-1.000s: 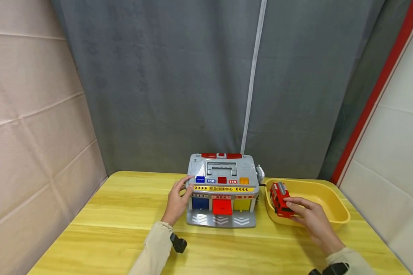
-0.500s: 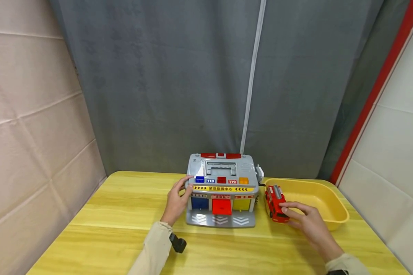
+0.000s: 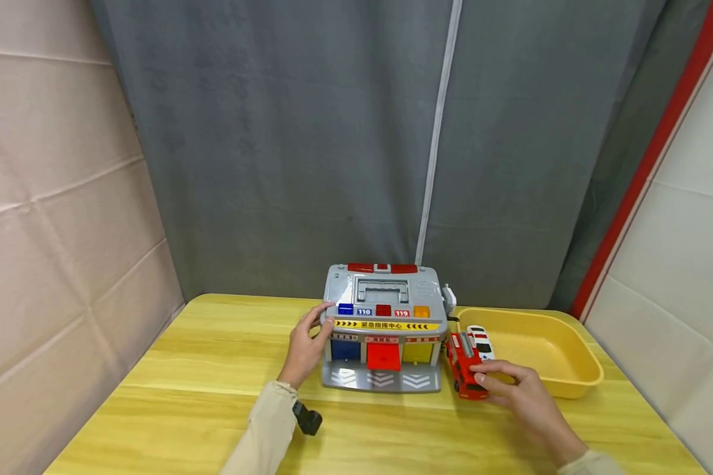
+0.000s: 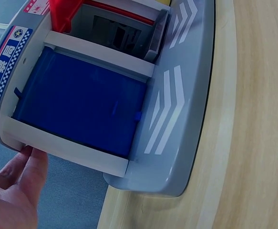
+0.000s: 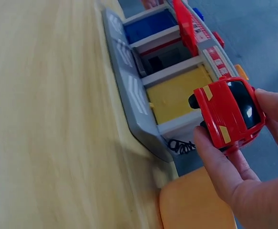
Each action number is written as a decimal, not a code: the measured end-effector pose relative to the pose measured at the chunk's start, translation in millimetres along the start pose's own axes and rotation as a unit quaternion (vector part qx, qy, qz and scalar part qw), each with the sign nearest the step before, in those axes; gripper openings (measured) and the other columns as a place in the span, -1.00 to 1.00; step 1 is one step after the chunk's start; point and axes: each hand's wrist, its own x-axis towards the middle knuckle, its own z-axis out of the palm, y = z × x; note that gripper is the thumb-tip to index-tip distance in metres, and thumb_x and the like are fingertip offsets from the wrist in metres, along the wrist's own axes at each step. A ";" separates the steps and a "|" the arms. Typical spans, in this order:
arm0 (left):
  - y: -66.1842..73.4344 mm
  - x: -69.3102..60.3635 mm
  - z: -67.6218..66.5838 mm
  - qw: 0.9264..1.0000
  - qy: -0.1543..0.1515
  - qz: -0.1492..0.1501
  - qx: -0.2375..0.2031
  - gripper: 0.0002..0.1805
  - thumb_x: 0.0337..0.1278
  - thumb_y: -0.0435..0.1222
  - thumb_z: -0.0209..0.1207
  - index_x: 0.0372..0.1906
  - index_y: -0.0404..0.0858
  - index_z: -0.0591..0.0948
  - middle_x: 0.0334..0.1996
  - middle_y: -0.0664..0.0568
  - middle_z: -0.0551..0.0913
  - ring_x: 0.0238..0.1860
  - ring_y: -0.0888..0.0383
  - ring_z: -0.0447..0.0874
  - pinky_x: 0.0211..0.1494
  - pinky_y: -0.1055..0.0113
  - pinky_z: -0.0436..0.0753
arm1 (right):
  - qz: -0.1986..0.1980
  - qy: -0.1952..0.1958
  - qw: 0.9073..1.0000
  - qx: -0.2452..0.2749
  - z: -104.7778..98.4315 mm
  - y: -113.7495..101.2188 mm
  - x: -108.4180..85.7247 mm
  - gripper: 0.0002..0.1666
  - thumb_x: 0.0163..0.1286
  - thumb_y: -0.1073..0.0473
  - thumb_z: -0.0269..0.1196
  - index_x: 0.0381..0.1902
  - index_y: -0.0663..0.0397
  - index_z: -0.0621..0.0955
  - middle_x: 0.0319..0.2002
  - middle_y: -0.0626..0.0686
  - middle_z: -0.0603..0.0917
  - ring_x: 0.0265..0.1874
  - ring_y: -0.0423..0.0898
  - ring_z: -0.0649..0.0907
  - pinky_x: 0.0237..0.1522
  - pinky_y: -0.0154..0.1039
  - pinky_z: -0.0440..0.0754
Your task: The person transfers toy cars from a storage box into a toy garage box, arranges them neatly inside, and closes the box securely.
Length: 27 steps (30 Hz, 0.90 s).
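A grey toy garage (image 3: 381, 330) stands on the table with blue, red and yellow doors. Its middle red door (image 3: 383, 357) is swung up and outward; the blue door (image 4: 81, 100) and the yellow door (image 5: 179, 95) are down. At the garage's left side my left hand (image 3: 305, 348) rests with its fingers against the upper edge. My right hand (image 3: 525, 402) pinches a red toy fire truck (image 3: 466, 369) by its cab end, held in the air just right of the garage. In the right wrist view the truck's red front (image 5: 227, 112) and dark windscreen show.
A yellow plastic tub (image 3: 570, 359) stands right of the garage, with a white toy car (image 3: 480, 340) at its left end, partly behind the truck. A black coiled cord (image 5: 181, 146) hangs at the garage's right side. A grey curtain (image 3: 273, 165) closes the back.
The fire truck has moved left and toward the table's front in my right hand, out from over the tub, uncovering the white car. My left hand stays in place.
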 end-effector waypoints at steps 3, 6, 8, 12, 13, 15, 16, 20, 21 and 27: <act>0.6 0.3 -0.2 1.000 -0.002 0.000 0.003 -0.62 0.45 -0.07 0.11 0.28 0.03 0.56 0.35 -0.11 0.50 0.25 -0.11 0.56 0.30 -0.09 0.65 | -0.003 -0.006 1.000 -0.002 2.8 3.5 -1.6 -0.69 0.37 0.32 0.29 0.03 0.38 0.68 -0.06 -0.19 0.65 -0.14 -0.28 0.71 -0.08 -0.24 0.81; 2.2 0.0 0.0 1.000 -0.004 -0.002 0.003 -0.61 0.45 -0.06 0.11 0.28 0.04 0.56 0.36 -0.10 0.50 0.25 -0.12 0.56 0.31 -0.10 0.63 | -0.005 -0.008 1.000 0.000 5.5 4.9 -3.1 -0.68 0.37 0.32 0.29 0.03 0.41 0.67 -0.10 -0.25 0.65 -0.15 -0.28 0.70 -0.10 -0.23 0.81; 2.7 -0.1 0.2 1.000 -0.004 -0.004 0.003 -0.62 0.45 -0.05 0.11 0.28 0.05 0.56 0.37 -0.09 0.49 0.26 -0.12 0.55 0.32 -0.11 0.63 | -0.009 -0.005 1.000 -0.002 7.5 4.9 -4.0 -0.66 0.36 0.32 0.29 0.03 0.45 0.66 -0.13 -0.30 0.67 -0.15 -0.29 0.70 -0.12 -0.25 0.81; 3.2 0.1 0.2 1.000 -0.006 -0.004 0.000 -0.62 0.45 -0.05 0.11 0.28 0.06 0.56 0.37 -0.09 0.49 0.26 -0.13 0.55 0.33 -0.11 0.62 | -0.017 0.003 1.000 -0.006 11.4 5.1 -7.4 -0.64 0.35 0.34 0.30 0.02 0.52 0.64 -0.14 -0.32 0.66 -0.13 -0.33 0.68 -0.15 -0.26 0.81; 3.0 0.4 0.1 1.000 -0.006 -0.004 0.000 -0.62 0.45 -0.05 0.11 0.28 0.06 0.56 0.38 -0.09 0.49 0.26 -0.13 0.54 0.33 -0.11 0.62 | -0.017 0.005 1.000 -0.008 12.7 5.5 -8.1 -0.64 0.35 0.34 0.30 0.02 0.52 0.64 -0.13 -0.30 0.64 -0.13 -0.33 0.67 -0.15 -0.27 0.81; 2.2 0.8 -0.2 1.000 -0.007 -0.003 -0.001 -0.61 0.45 -0.04 0.10 0.28 0.07 0.55 0.38 -0.08 0.48 0.27 -0.13 0.54 0.33 -0.11 0.62 | -0.016 0.000 1.000 -0.016 15.2 6.4 -9.1 -0.63 0.35 0.32 0.30 0.02 0.52 0.64 -0.09 -0.24 0.61 -0.11 -0.32 0.67 -0.15 -0.27 0.81; 1.8 1.0 -0.4 1.000 -0.008 -0.004 -0.001 -0.61 0.45 -0.04 0.10 0.28 0.07 0.55 0.38 -0.08 0.48 0.27 -0.13 0.54 0.33 -0.11 0.62 | -0.016 -0.007 1.000 -0.021 16.4 6.7 -9.4 -0.63 0.35 0.30 0.31 0.03 0.51 0.65 -0.07 -0.22 0.60 -0.10 -0.30 0.66 -0.14 -0.27 0.81; 0.6 1.0 -0.9 1.000 -0.007 -0.006 -0.002 -0.61 0.45 -0.03 0.10 0.28 0.07 0.55 0.38 -0.08 0.48 0.27 -0.14 0.54 0.33 -0.12 0.62 | -0.012 -0.034 0.999 -0.030 23.2 8.5 -8.3 -0.60 0.37 0.25 0.31 0.05 0.46 0.65 -0.01 -0.13 0.60 -0.08 -0.27 0.66 -0.11 -0.26 0.80; 0.3 0.9 -1.0 1.000 -0.006 -0.007 -0.002 -0.61 0.45 -0.03 0.10 0.28 0.07 0.55 0.38 -0.08 0.48 0.27 -0.14 0.54 0.33 -0.12 0.62 | -0.011 -0.040 0.999 -0.030 25.0 9.0 -7.8 -0.60 0.37 0.24 0.31 0.05 0.46 0.65 0.02 -0.10 0.60 -0.07 -0.26 0.66 -0.10 -0.25 0.80; -0.4 0.4 -1.1 1.000 -0.005 -0.007 -0.002 -0.62 0.45 -0.03 0.10 0.28 0.07 0.56 0.38 -0.08 0.48 0.27 -0.14 0.54 0.33 -0.12 0.62 | -0.012 -0.070 0.997 -0.010 35.7 12.6 -4.6 -0.57 0.39 0.25 0.30 0.07 0.54 0.61 0.21 0.33 0.50 -0.01 -0.07 0.69 -0.07 -0.17 0.81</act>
